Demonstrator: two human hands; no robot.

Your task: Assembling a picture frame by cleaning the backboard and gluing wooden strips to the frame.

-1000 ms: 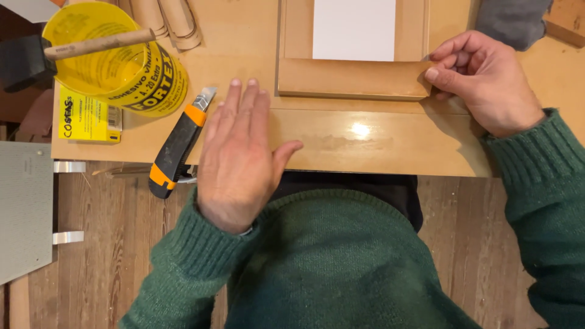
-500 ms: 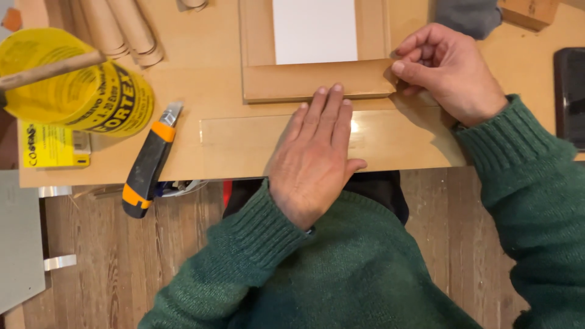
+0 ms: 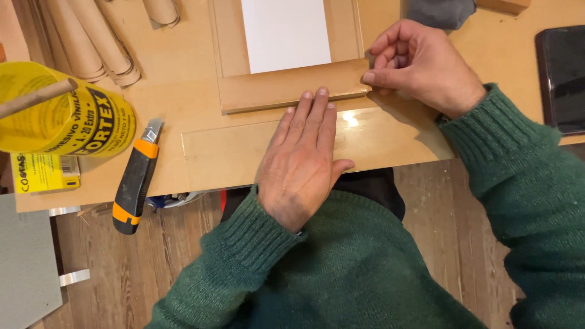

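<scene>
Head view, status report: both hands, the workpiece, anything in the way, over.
Left hand flat on glossy strip, fingertips at brown frame. Right hand pinching frame's right corner. Utility knife and yellow tub lie off left, apart from both hands.

Tan brown frame (image 3: 286, 91) around a plain white panel (image 3: 285, 33), upper middle. Pale honey table (image 3: 183, 73) beneath. Bright yellow tub (image 3: 67, 119) with black lettering, left edge. Orange and black utility knife (image 3: 135, 183), lower left. Dark green ribbed sleeves (image 3: 244, 244), bottom. Glossy black screen (image 3: 563, 76), right edge. Grey cloth (image 3: 440, 12), top. Beige paper rolls (image 3: 91, 36), upper left.
</scene>
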